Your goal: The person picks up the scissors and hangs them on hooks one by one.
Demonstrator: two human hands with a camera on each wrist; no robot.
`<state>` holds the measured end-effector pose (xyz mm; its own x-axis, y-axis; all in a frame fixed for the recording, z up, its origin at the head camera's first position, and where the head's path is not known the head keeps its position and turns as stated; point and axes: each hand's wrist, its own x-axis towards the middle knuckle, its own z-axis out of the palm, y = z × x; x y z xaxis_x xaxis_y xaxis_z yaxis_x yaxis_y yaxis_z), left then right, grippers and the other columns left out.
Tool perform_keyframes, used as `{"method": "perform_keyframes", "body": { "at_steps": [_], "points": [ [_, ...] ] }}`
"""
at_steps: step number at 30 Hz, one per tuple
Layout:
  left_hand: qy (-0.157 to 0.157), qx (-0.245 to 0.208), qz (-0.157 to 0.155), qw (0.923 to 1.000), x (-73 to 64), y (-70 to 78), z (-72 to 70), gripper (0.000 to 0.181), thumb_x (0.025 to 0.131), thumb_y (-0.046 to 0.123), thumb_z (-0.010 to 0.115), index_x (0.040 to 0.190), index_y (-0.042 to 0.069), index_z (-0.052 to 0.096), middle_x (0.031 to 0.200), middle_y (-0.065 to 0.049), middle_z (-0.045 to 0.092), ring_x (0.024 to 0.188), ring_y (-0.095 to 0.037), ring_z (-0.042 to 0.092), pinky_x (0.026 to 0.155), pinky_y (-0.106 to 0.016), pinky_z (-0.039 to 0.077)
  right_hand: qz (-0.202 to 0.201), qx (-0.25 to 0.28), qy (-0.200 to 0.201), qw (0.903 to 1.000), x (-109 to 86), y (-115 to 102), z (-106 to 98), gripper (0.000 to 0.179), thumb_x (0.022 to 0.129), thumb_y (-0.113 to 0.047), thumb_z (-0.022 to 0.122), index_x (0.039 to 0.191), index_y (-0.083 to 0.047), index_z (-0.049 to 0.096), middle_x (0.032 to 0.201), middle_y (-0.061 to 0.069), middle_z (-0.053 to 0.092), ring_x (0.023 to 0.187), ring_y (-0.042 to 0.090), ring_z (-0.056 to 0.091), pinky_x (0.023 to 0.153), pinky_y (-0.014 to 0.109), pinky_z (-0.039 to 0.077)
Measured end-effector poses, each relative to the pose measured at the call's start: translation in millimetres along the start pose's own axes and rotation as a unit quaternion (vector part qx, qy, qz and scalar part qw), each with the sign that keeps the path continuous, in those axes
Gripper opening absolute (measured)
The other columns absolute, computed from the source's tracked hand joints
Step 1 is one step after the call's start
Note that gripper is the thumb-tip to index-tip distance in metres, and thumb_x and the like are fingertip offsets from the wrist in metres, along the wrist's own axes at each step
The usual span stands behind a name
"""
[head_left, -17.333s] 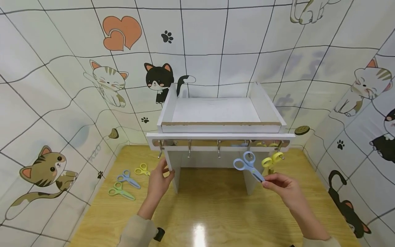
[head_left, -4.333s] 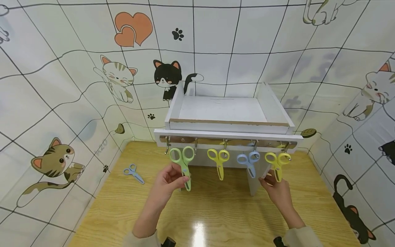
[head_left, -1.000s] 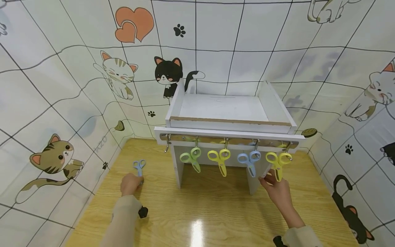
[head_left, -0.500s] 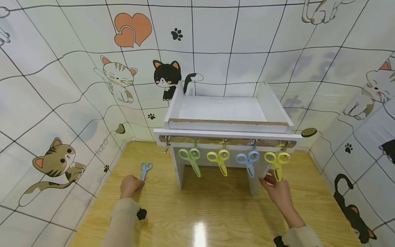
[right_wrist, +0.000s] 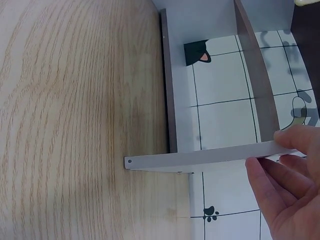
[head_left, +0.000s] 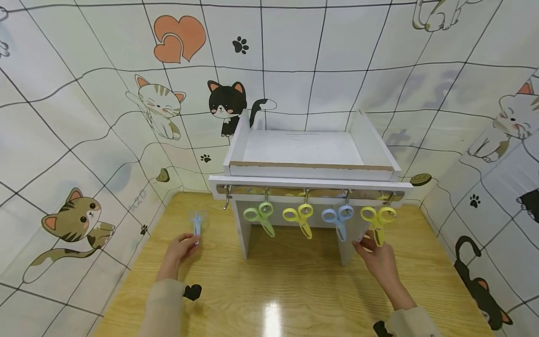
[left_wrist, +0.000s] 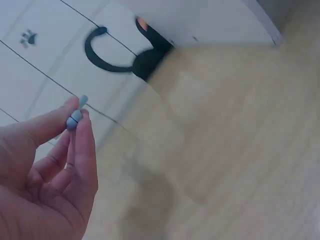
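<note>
At the left of the head view, my left hand (head_left: 180,250) pinches the tip end of a pair of light blue scissors (head_left: 197,222), handles pointing up and away. In the left wrist view the thumb and index finger hold the scissors (left_wrist: 75,119), seen nearly end-on. My right hand (head_left: 379,257) grips the right side panel (head_left: 347,245) of a white shelf unit (head_left: 309,180); the right wrist view shows thumb and fingers on either side of this panel (right_wrist: 210,156). Green scissors (head_left: 262,216), yellow scissors (head_left: 301,216), blue scissors (head_left: 339,217) and more yellow scissors (head_left: 378,219) hang from the unit's hooks.
The leftmost hook (head_left: 227,199) sits at the left end of the metal hook rail. A shallow white tray top (head_left: 303,147) crowns the unit. Beneath is a wooden table (head_left: 269,290), enclosed by a cat-patterned tiled wall covering (head_left: 328,56).
Green and yellow scissors have left the table for the hooks since the earliest frame. Lately my left hand, at the last blue scissors, has raised them slightly. My right hand stays on the panel.
</note>
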<state>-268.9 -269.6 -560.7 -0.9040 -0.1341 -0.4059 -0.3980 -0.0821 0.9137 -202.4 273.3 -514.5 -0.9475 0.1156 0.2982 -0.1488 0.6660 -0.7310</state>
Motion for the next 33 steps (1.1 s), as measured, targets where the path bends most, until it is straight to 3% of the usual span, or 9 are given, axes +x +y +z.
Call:
{"method": "perform_keyframes", "body": {
  "at_steps": [5, 11, 17, 19, 21, 25, 27, 30, 33],
  "points": [
    [-0.032, -0.089, 0.054, 0.9940, -20.4, 36.0, 12.6, 0.009, 0.098, 0.005, 0.061, 0.101, 0.013, 0.058, 0.078, 0.010, 0.071, 0.071, -0.001, 0.068, 0.073, -0.013, 0.058, 0.003, -0.021, -0.005, 0.9998, 0.3, -1, -1, 0.033, 0.094, -0.012, 0.069, 0.124, -0.002, 0.062, 0.109, 0.023, 0.074, 0.098, 0.037, 0.073, 0.071, 0.016, 0.056],
    [-0.050, -0.143, 0.166, 0.9745, -58.7, 73.4, 31.4, 0.025, 0.096, -0.004, 0.059, 0.086, 0.019, 0.064, 0.076, 0.009, 0.071, 0.067, -0.003, 0.066, 0.068, -0.015, 0.058, -0.006, -0.013, -0.004, 0.9999, 0.2, -3, -1, 0.032, 0.093, -0.011, 0.069, 0.123, 0.000, 0.062, 0.107, 0.024, 0.074, 0.096, 0.038, 0.073, 0.070, 0.020, 0.058],
    [-0.055, -0.162, 0.251, 0.9528, -100.8, 96.8, 44.2, 0.021, 0.093, -0.004, 0.065, 0.091, 0.017, 0.064, 0.080, 0.006, 0.068, 0.071, -0.006, 0.067, 0.065, -0.018, 0.058, -0.015, 0.015, 0.001, 0.9998, 0.1, -2, 0, 0.032, 0.091, -0.005, 0.070, 0.121, 0.002, 0.062, 0.109, 0.026, 0.072, 0.092, 0.008, 0.073, 0.072, 0.007, 0.052],
    [-0.059, -0.163, 0.275, 0.9457, -112.8, 100.6, 48.2, 0.020, 0.092, -0.004, 0.065, 0.092, 0.016, 0.063, 0.081, 0.006, 0.067, 0.072, -0.006, 0.066, 0.065, -0.018, 0.058, -0.021, 0.017, 0.004, 0.9996, -0.3, -1, 0, 0.032, 0.090, -0.004, 0.071, 0.120, 0.003, 0.062, 0.109, 0.027, 0.072, 0.091, 0.000, 0.070, 0.072, 0.003, 0.049],
    [-0.069, -0.168, 0.301, 0.9362, -123.5, 102.3, 53.0, 0.022, 0.092, -0.007, 0.064, 0.093, 0.015, 0.062, 0.080, 0.005, 0.066, 0.071, -0.007, 0.065, 0.064, -0.018, 0.057, -0.026, 0.013, 0.007, 0.9996, -0.5, -1, 0, 0.032, 0.090, -0.004, 0.072, 0.119, 0.003, 0.062, 0.107, 0.027, 0.073, 0.090, 0.000, 0.070, 0.072, 0.003, 0.048],
    [-0.124, -0.173, 0.350, 0.9122, -141.3, 98.9, 63.0, 0.026, 0.091, -0.012, 0.061, 0.094, 0.013, 0.063, 0.080, 0.004, 0.067, 0.069, -0.007, 0.065, 0.064, -0.018, 0.057, -0.025, -0.001, 0.007, 0.9997, -0.3, -2, 1, 0.032, 0.090, -0.003, 0.071, 0.120, 0.002, 0.062, 0.107, 0.026, 0.073, 0.091, 0.015, 0.075, 0.071, 0.012, 0.056],
    [-0.150, -0.149, 0.370, 0.9047, -147.1, 95.4, 68.1, 0.027, 0.091, -0.013, 0.060, 0.096, 0.014, 0.064, 0.081, 0.006, 0.068, 0.070, -0.006, 0.065, 0.065, -0.017, 0.056, -0.021, -0.006, 0.006, 0.9997, -0.2, -3, 1, 0.030, 0.091, -0.004, 0.071, 0.119, 0.002, 0.062, 0.106, 0.026, 0.073, 0.092, 0.027, 0.076, 0.072, 0.021, 0.061],
    [-0.176, -0.094, 0.387, 0.9002, -151.7, 89.6, 75.1, 0.029, 0.091, -0.013, 0.060, 0.097, 0.015, 0.065, 0.082, 0.008, 0.069, 0.072, -0.004, 0.065, 0.066, -0.017, 0.055, -0.017, -0.009, 0.006, 0.9998, -0.4, -3, 1, 0.027, 0.091, -0.007, 0.070, 0.117, 0.000, 0.063, 0.105, 0.024, 0.074, 0.092, 0.031, 0.075, 0.072, 0.031, 0.063],
    [-0.179, -0.044, 0.387, 0.9034, -152.4, 83.8, 80.8, 0.028, 0.091, -0.010, 0.062, 0.097, 0.017, 0.065, 0.082, 0.010, 0.068, 0.072, -0.003, 0.064, 0.066, -0.017, 0.054, -0.018, -0.009, 0.010, 0.9997, -0.7, -3, 1, 0.025, 0.091, -0.008, 0.071, 0.115, -0.001, 0.065, 0.104, 0.023, 0.075, 0.092, 0.029, 0.076, 0.071, 0.030, 0.063]
  ]
}}
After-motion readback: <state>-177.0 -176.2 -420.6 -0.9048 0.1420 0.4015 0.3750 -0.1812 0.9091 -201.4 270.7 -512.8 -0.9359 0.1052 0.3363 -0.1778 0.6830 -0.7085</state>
